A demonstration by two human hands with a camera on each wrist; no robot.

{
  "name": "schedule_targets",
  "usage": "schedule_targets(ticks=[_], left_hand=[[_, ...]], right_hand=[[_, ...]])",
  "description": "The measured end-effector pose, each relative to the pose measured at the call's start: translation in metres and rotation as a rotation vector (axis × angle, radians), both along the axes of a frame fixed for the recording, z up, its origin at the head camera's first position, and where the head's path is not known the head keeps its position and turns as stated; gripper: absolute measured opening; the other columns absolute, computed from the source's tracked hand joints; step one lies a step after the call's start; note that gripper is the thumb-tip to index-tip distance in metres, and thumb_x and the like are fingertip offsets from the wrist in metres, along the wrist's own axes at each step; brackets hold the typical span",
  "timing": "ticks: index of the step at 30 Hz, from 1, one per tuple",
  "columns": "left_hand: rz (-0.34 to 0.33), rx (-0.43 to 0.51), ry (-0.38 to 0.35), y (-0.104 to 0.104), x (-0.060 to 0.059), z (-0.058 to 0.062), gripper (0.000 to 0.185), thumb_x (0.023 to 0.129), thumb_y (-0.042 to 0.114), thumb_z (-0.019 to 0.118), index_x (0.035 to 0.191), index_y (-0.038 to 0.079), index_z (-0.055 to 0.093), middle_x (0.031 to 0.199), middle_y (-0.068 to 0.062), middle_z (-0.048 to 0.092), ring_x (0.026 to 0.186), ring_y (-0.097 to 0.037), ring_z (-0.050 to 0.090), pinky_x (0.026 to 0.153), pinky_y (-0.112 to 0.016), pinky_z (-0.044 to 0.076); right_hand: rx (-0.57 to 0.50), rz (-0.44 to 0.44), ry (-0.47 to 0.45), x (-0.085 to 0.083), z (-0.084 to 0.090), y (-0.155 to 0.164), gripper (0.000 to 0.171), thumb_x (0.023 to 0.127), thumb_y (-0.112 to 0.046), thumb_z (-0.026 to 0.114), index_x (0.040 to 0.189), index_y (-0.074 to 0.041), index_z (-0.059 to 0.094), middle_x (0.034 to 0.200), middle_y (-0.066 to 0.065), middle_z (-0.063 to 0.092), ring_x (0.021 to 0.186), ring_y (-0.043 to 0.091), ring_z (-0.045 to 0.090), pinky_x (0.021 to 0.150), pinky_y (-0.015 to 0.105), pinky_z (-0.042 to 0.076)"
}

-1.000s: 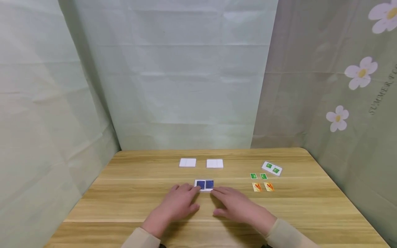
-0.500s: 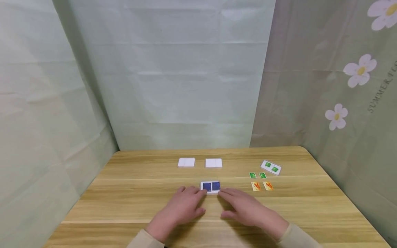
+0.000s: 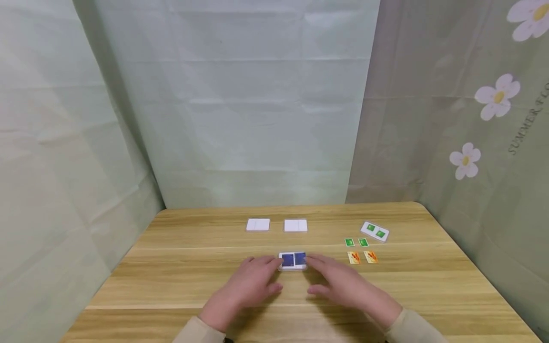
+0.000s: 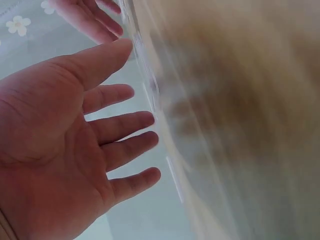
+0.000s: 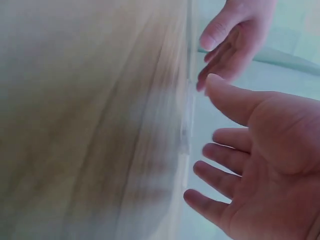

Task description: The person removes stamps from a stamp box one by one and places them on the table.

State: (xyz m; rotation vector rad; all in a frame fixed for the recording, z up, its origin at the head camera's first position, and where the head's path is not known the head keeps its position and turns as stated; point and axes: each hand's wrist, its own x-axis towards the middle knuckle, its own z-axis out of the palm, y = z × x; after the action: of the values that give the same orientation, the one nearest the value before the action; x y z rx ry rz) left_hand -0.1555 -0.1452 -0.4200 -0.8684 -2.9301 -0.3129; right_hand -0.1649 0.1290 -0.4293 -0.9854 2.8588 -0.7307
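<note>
A white card [image 3: 293,267] in a clear holder, with two dark blue squares on it, lies flat on the wooden table between my two hands. My left hand [image 3: 250,281] is at its left end, index fingertip right at the edge, fingers extended. At the right end, the fingertips of my right hand [image 3: 343,286] overlap the corner in the head view. Neither hand grips anything. In the left wrist view the fingers of the left hand [image 4: 65,140] are spread and relaxed above the tabletop; the right wrist view shows the right hand [image 5: 280,160] likewise, palm visible.
Two plain white cards [image 3: 258,225] in clear holders lie at the back. Toward the right are a tilted holder [image 3: 375,231] with two green squares, two loose green tiles [image 3: 349,242] and two orange-yellow tiles [image 3: 353,257]. Pale curtains hang around the wooden table [image 3: 180,276].
The card with the blue squares has slid to the right and slightly nearer, both hands moving along with it. In the last half second the fingertips have shifted up along its ends.
</note>
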Motion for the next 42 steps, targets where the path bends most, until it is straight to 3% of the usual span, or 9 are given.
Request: schedule_targets(ticks=[4,7,11,16,31,42], left_hand=[[0.009,0.082,-0.014,-0.004,-0.015,-0.002,0.065,0.097,0.029,0.087,0.150,0.001,0.063,0.146,-0.019,0.068,0.133,-0.039,0.065,0.112,-0.060,0.052],[0.025,0.141,-0.067,-0.004,-0.025,-0.005,0.066,0.097,0.029,0.087,0.152,0.002,0.062,0.147,-0.019,0.067,0.132,-0.040,0.065,0.112,-0.060,0.053],[0.039,0.191,-0.123,-0.001,-0.033,-0.008,0.067,0.096,0.028,0.089,0.152,0.003,0.062,0.146,-0.017,0.066,0.131,-0.037,0.065,0.111,-0.059,0.054],[0.033,0.226,-0.126,0.001,-0.041,-0.009,0.067,0.092,0.023,0.092,0.149,0.001,0.064,0.141,-0.016,0.067,0.126,-0.035,0.066,0.108,-0.057,0.055],[-0.002,0.218,-0.137,0.005,-0.054,-0.015,0.066,0.088,0.019,0.095,0.145,0.000,0.067,0.140,-0.019,0.069,0.130,-0.039,0.064,0.114,-0.057,0.051],[0.023,0.182,-0.149,0.013,-0.056,-0.011,0.066,0.088,0.022,0.095,0.145,0.003,0.068,0.139,-0.016,0.069,0.126,-0.035,0.064,0.111,-0.055,0.053]], right_hand=[[-0.124,-0.050,-0.105,-0.012,-0.003,-0.004,0.076,0.097,-0.028,0.088,0.161,-0.005,0.054,0.163,0.020,0.054,0.148,0.044,0.052,0.120,0.065,0.043],[-0.177,-0.080,-0.153,-0.020,-0.006,-0.007,0.076,0.096,-0.025,0.089,0.160,-0.005,0.055,0.163,0.021,0.053,0.148,0.046,0.052,0.119,0.066,0.043],[-0.202,-0.103,-0.161,-0.028,-0.009,-0.011,0.076,0.093,-0.021,0.093,0.157,-0.003,0.057,0.160,0.023,0.055,0.145,0.047,0.054,0.118,0.066,0.044],[-0.242,-0.098,-0.163,-0.037,-0.010,-0.015,0.078,0.087,-0.016,0.096,0.154,0.001,0.059,0.153,0.023,0.060,0.138,0.047,0.059,0.116,0.067,0.046],[-0.239,-0.092,-0.168,-0.051,-0.015,-0.018,0.070,0.086,-0.014,0.097,0.147,0.002,0.065,0.139,0.016,0.068,0.125,0.036,0.064,0.111,0.061,0.051],[-0.207,-0.114,-0.151,-0.052,-0.013,-0.020,0.065,0.086,-0.013,0.097,0.144,-0.002,0.068,0.132,0.010,0.070,0.120,0.031,0.065,0.108,0.058,0.053]])
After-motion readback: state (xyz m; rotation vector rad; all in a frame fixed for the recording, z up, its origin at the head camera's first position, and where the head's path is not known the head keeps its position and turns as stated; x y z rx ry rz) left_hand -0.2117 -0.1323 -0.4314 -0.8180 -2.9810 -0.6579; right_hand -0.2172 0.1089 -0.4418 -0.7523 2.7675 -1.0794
